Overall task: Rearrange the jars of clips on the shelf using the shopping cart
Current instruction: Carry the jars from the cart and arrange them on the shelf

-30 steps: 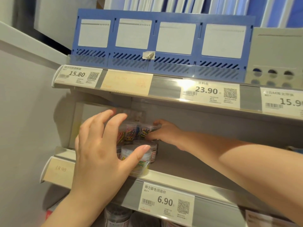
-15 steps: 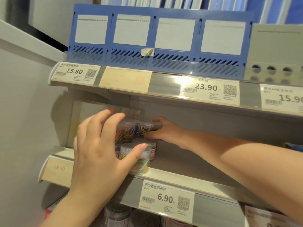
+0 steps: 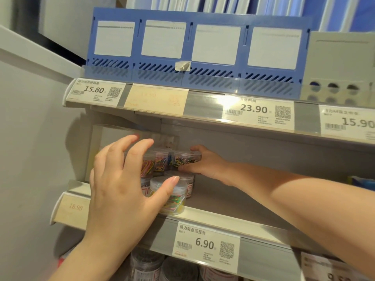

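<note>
Several clear round jars of coloured paper clips stand stacked at the left end of the middle shelf (image 3: 223, 201). My right hand (image 3: 209, 165) reaches deep in and grips an upper jar (image 3: 185, 159) at the right of the stack, fingers curled round it. My left hand (image 3: 119, 185) is in front with its fingers spread over the stack's left side. Its thumb touches the lid of the front bottom jar (image 3: 174, 201). Another upper jar (image 3: 160, 161) shows between my hands. No shopping cart is in view.
A blue file organiser (image 3: 192, 49) and a grey box (image 3: 341, 63) stand on the shelf above. Price tags line the shelf edges, one reading 6.90 (image 3: 205, 243). Darker jars (image 3: 146, 262) stand on the shelf below. A white wall closes off the left side.
Both hands stay almost where they were on the stack of jars; only the view has shifted slightly.
</note>
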{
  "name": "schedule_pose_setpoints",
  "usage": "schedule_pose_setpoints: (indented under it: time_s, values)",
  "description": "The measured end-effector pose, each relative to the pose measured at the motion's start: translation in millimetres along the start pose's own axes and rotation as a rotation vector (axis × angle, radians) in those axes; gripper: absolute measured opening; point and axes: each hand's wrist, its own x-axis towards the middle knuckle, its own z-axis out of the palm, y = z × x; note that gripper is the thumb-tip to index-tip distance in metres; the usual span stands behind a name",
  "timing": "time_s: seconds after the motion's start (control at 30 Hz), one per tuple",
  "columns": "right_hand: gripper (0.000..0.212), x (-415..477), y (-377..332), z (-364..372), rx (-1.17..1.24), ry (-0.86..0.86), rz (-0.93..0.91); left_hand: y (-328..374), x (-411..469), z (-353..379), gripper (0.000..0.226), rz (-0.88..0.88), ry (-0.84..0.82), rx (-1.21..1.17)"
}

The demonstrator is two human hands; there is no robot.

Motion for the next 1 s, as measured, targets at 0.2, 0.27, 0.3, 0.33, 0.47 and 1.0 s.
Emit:
schedule_pose_setpoints:
  time_s: [0.2,0.27,0.3,0.33,0.47,1.0]
  values:
    - [0.084,-1,-2,-5,-0.057,-0.002,-0.002,0,-1,0,0.062,-0.002,-0.010,0.006]
    - [0.083,-3,-3,-7,-0.070,0.000,-0.011,1,-1,1,0.062,-0.004,-0.015,0.008]
    - [0.083,-4,-4,-9,-0.075,0.000,-0.017,2,-1,1,0.062,-0.004,-0.017,0.007]
    - [0.083,-6,-5,-10,-0.080,0.001,-0.022,3,-2,1,0.061,-0.003,-0.019,0.005]
    - [0.081,-17,-6,-17,-0.059,0.016,-0.039,8,-1,1,0.061,0.005,-0.030,-0.002]
    - [0.039,-107,-14,-62,-0.070,0.184,-0.141,70,-7,2,0.048,0.040,-0.128,-0.069]
